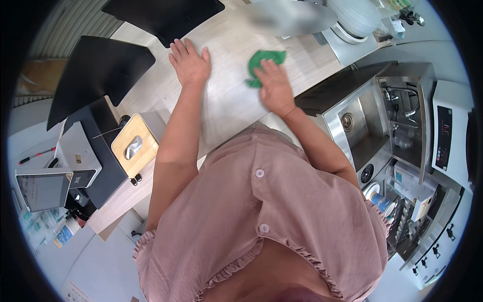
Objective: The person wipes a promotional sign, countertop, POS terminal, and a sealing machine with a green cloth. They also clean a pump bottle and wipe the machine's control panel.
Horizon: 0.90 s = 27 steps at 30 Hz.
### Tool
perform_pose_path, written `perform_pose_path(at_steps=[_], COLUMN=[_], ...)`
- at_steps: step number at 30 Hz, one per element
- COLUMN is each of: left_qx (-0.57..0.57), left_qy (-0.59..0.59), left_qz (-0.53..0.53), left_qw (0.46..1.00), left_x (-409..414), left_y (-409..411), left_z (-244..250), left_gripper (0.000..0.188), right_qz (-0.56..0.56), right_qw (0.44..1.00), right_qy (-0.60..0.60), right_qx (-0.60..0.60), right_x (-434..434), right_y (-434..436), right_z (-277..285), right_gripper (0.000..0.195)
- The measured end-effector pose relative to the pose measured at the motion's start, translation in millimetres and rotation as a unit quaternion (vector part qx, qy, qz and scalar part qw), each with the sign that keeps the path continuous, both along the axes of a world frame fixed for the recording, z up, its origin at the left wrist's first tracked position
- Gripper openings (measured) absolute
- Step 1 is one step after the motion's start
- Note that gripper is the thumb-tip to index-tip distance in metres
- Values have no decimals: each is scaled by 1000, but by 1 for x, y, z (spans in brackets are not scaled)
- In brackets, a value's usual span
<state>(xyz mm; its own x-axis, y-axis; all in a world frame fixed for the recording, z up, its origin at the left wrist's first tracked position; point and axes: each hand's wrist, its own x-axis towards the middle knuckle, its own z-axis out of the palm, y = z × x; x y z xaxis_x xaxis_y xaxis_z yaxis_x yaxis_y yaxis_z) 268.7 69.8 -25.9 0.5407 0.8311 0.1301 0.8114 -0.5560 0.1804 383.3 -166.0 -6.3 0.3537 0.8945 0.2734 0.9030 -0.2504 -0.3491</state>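
Note:
My left hand [191, 65] lies palm down on the pale wood-look counter [226, 109], fingers apart, holding nothing. Its fingertips are just beside the lower corner of a black panel or screen [166, 15]. Further right, my right hand [274, 85] presses on a crumpled green cloth [264, 56], which spreads out past the fingers on the counter. Both the cloth and this hand look slightly blurred. Whether the fingers grip any of the cloth is hard to see.
A second black panel [102, 68] and a wood-topped tissue box [126, 151] stand at left, near a tablet-like screen [45, 190]. Stacked translucent bowls [354, 17] sit on a scale-like base at upper right, beside a blurred grey object [294, 17]. A steel sink [364, 120] adjoins the right side.

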Motion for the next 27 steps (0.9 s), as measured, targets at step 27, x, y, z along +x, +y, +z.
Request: perform_pose_path(at_steps=[27], left_qx=[-11], left_qy=[-20], left_qz=[-20], left_qw=[1000], left_x=[-1], left_y=[-5], left_z=[5], left_gripper=[69], right_qz=[-133], right_qw=[990], right_qy=[-45], right_qx=[-13], right_x=[11], right_y=[-41], right_z=[-10], right_gripper=[54])
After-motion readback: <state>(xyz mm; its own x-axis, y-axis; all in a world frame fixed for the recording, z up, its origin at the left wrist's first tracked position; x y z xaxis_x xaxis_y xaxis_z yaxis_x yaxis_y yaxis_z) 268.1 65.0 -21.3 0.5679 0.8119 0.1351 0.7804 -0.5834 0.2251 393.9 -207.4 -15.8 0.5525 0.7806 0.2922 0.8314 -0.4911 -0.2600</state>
